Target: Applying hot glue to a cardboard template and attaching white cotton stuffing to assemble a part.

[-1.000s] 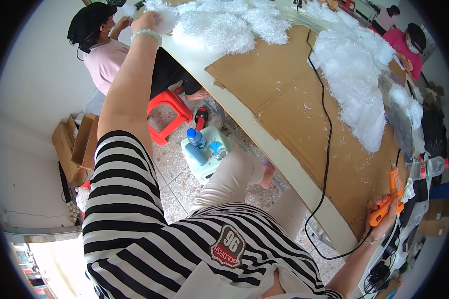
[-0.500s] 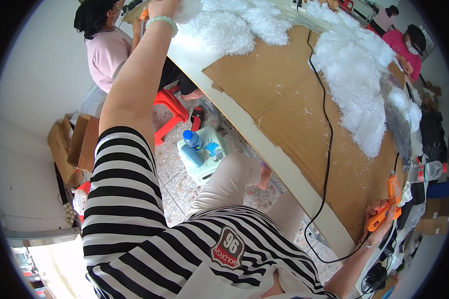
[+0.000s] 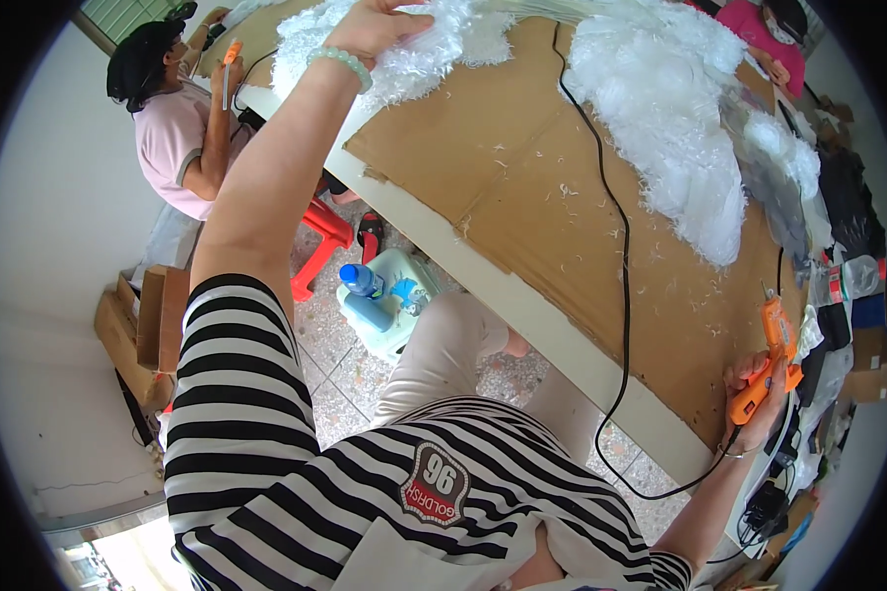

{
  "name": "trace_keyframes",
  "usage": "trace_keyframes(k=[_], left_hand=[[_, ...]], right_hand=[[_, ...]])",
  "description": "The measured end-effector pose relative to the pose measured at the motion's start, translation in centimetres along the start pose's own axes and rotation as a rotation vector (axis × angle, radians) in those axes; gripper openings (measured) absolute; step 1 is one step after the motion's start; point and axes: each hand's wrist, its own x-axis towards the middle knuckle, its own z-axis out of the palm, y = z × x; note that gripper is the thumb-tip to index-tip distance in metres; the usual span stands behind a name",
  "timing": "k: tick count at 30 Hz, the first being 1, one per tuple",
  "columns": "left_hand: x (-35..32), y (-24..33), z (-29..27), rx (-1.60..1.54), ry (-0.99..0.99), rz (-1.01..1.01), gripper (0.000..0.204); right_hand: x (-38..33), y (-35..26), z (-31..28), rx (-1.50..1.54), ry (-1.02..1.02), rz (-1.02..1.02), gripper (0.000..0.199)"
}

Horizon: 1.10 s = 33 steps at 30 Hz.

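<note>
My left hand [image 3: 375,32], with a beaded bracelet at the wrist, reaches to the top edge of the view. Its thumb and finger are stretched out and apart over a pile of white shredded plastic fringe [image 3: 404,74]; part of the hand is cut off. In my right hand [image 3: 759,394], at the table's right side, is an orange glue gun [image 3: 777,333], its nozzle pointing up and away from me. A black cord [image 3: 625,286] runs from its handle, loops past the table edge and crosses a brown cardboard sheet [image 3: 532,187].
Another heap of white fringe [image 3: 670,118] covers the far right. On the left sits a co-worker [image 3: 172,138] holding an orange tool [image 3: 233,51]; another person [image 3: 774,44] works at the far right. A pale stool [image 3: 384,340] bears a blue-capped bottle [image 3: 362,281]. Cardboard boxes [image 3: 158,320] stand by the wall.
My left hand has moved right, onto the white fringe, and its fingers now show more. The whole view has shifted a little. My right hand keeps hold of the glue gun.
</note>
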Motion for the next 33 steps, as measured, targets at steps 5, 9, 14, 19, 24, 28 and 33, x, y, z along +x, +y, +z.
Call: trace_keyframes(k=[5, 9, 14, 19, 24, 28, 33], left_hand=[[-0.7, -2.6, 3.8, 0.428, 0.018, -0.083, 0.039], [-1.4, -2.4, 3.9, 0.718, 0.125, 0.078, 0.041], [-4.8, -2.8, 4.9, 0.966, -0.189, 0.253, 0.039], [-5.5, -4.6, 5.9, 1.133, -0.256, 0.386, 0.034], [-5.1, -5.4, 6.3, 1.228, -0.166, 0.380, 0.027], [-5.4, -5.3, 6.7, 1.338, -0.171, 0.386, 0.023], [-5.7, -4.8, 6.9, 1.300, -0.170, 0.403, 0.025]], right_hand=[[-0.1, -0.1, 0.4, -0.033, 0.049, -0.011, 0.031], [-0.2, -0.2, 0.5, -0.022, -0.008, -0.002, 0.030], [-0.2, -0.1, 0.5, -0.072, 0.050, -0.010, 0.030], [-0.3, -0.1, 0.5, -0.068, 0.076, -0.013, 0.030], [-0.3, -0.4, 0.4, -0.075, 0.035, 0.000, 0.034], [-0.3, -0.4, 0.3, -0.087, 0.032, 0.016, 0.034], [-0.2, 0.0, -0.1, -0.116, 0.102, -0.011, 0.034]])
